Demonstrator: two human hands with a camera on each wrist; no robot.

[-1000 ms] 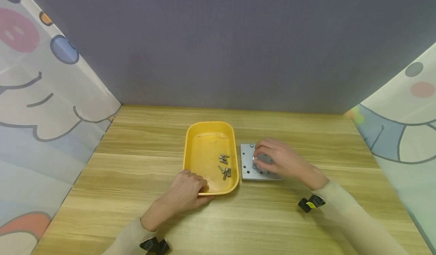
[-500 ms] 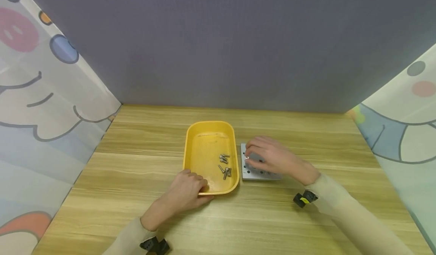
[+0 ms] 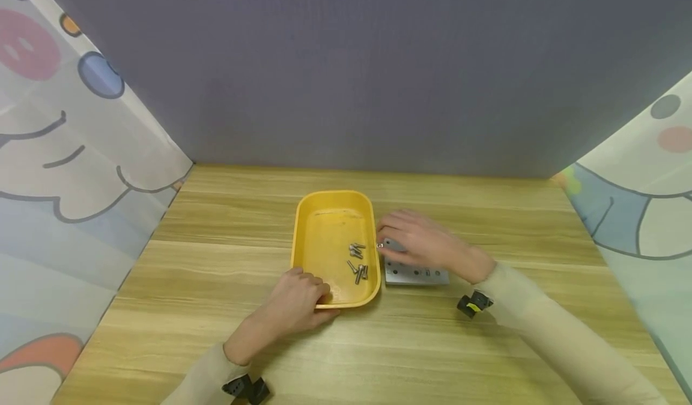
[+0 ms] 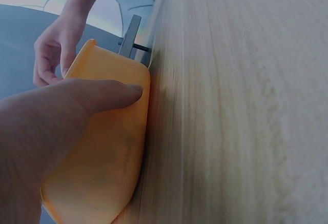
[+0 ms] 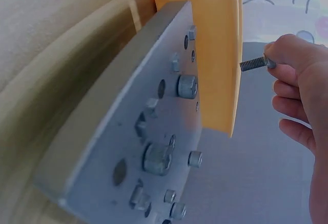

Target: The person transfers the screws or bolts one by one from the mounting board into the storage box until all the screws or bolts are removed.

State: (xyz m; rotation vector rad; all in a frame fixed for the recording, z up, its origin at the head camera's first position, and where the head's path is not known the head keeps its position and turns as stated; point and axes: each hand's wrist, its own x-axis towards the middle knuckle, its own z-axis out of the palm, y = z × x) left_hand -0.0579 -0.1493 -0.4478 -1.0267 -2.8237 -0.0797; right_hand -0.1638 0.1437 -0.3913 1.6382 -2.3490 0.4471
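Observation:
My left hand [image 3: 294,300] grips the near left corner of the yellow tray [image 3: 327,231]. In the left wrist view its thumb [image 4: 115,95] presses along the tray's outer wall [image 4: 97,167]. Several small screws [image 3: 359,271] lie in the tray's right half. Between thumb and forefinger, my right hand [image 3: 418,240] pinches a screw [image 5: 253,64] by its head, with the threaded shank pointing at the tray's rim. That hand is above the left part of a grey metal plate [image 3: 411,277], partly hiding it. Several screws of different sizes stand in the plate [image 5: 97,162], among bare holes.
The plate lies just right of the tray on the wooden table [image 3: 346,357]. A dark grey panel [image 3: 357,74] rises behind the table. Cartoon-printed curtains [image 3: 81,152] hang along both sides.
My right hand has moved left across the plate with the pinched screw, up to the tray's right rim. My left hand and the tray stay where they were.

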